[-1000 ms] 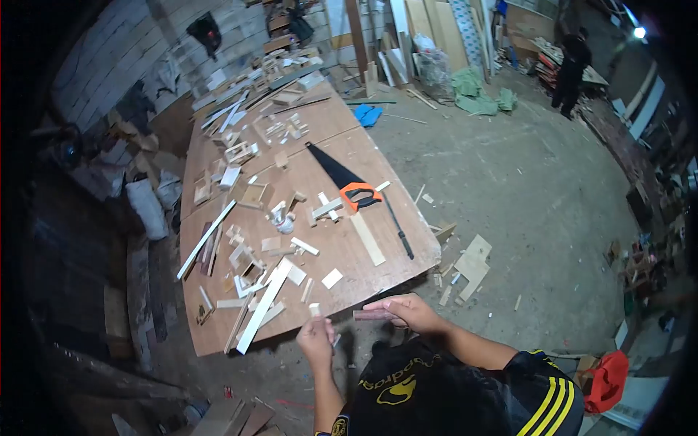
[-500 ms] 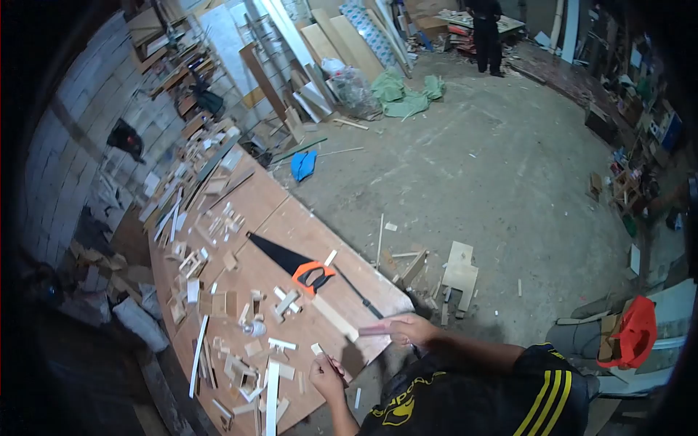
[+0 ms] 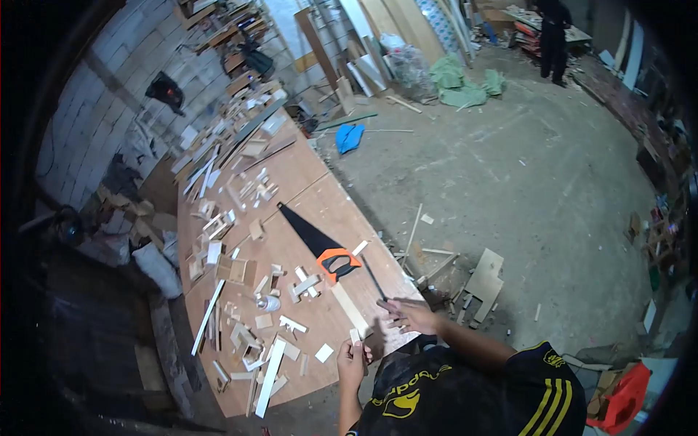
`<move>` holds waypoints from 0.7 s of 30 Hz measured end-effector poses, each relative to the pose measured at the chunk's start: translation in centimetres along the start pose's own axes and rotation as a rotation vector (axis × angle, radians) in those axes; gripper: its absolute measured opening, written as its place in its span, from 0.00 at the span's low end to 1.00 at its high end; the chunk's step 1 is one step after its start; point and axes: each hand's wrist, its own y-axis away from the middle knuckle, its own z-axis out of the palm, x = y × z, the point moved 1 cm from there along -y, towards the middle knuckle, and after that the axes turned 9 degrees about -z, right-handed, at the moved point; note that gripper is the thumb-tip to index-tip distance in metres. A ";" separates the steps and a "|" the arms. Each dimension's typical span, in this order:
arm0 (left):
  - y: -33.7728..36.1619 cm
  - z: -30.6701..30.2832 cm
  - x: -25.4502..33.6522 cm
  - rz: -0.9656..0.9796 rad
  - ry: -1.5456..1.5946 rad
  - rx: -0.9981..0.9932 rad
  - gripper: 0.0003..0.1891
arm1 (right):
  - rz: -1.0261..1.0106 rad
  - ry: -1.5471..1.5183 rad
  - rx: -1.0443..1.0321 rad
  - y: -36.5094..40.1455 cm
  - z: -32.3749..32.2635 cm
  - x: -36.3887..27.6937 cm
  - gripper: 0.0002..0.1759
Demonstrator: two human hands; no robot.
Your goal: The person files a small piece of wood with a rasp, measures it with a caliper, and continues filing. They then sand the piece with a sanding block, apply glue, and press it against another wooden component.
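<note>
My left hand (image 3: 353, 359), near the table's front edge, pinches a small pale wood piece (image 3: 355, 336) between its fingers. To its right, my right hand (image 3: 411, 317) has its fingers around the handle end of a thin dark file (image 3: 374, 277), which points away over the table. The fingers cover the handle. A handsaw (image 3: 339, 264) with an orange and black grip lies beyond and left of the file. A flat pale wood strip (image 3: 350, 308) lies between the saw and my hands.
The wooden table (image 3: 331, 190) bears many wood offcuts, a small open box (image 3: 235, 270) and a clear bottle (image 3: 268, 303). Boards (image 3: 483, 285) and scraps lie on the floor at its right. A person (image 3: 554, 40) stands far back. A red bag (image 3: 624, 398) is at lower right.
The view has swung left. My right hand has moved from holding a brownish flat piece to the file's handle; that piece no longer shows in it. My left hand still holds the small wood piece.
</note>
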 end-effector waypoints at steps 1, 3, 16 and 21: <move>-0.1 -0.3 -0.2 0.013 0.022 0.007 0.09 | 0.086 -0.007 0.038 -0.6 0.2 0.1 0.30; 0.1 -0.8 0.2 0.033 -0.024 0.045 0.09 | 0.185 0.009 0.062 -2.1 -0.2 0.7 0.32; -1.3 0.7 -0.6 0.051 -0.055 -0.174 0.27 | 0.055 1.074 -0.906 -1.0 4.0 0.2 0.23; -4.4 -3.1 -3.5 0.072 -0.091 0.137 0.24 | -0.069 0.923 -0.514 -0.6 3.3 1.9 0.20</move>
